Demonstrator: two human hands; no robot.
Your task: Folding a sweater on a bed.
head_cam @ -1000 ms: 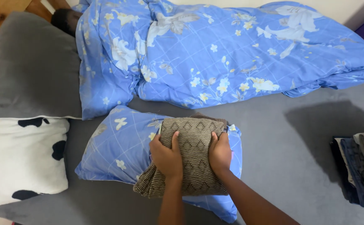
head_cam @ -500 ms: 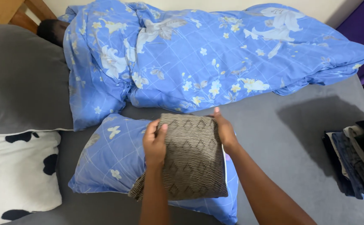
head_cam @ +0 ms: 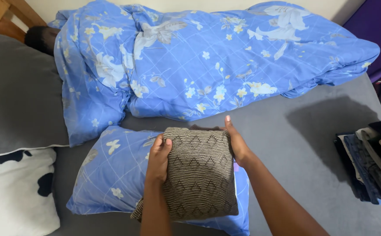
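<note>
At the far left a grey pillow (head_cam: 18,100) lies at the head of the bed (head_cam: 304,144), and below it sits a white pillow with black patches (head_cam: 13,196). Next comes a blue floral pillow (head_cam: 112,175), lying flat on the grey sheet. A folded brown knitted garment (head_cam: 199,175) with a zigzag pattern rests on top of this pillow, covering its right half. The left hand (head_cam: 157,159) lies on the garment's left edge, fingers together and curled over the fold, thumb on the knit. The right hand (head_cam: 236,142) presses flat against the garment's upper right corner, fingers straight and close together. Behind them a blue floral duvet (head_cam: 208,61) is bunched across the bed, covering a person lying there. At the far right a stack of folded dark clothes (head_cam: 374,161) sits by the bed's edge.
</note>
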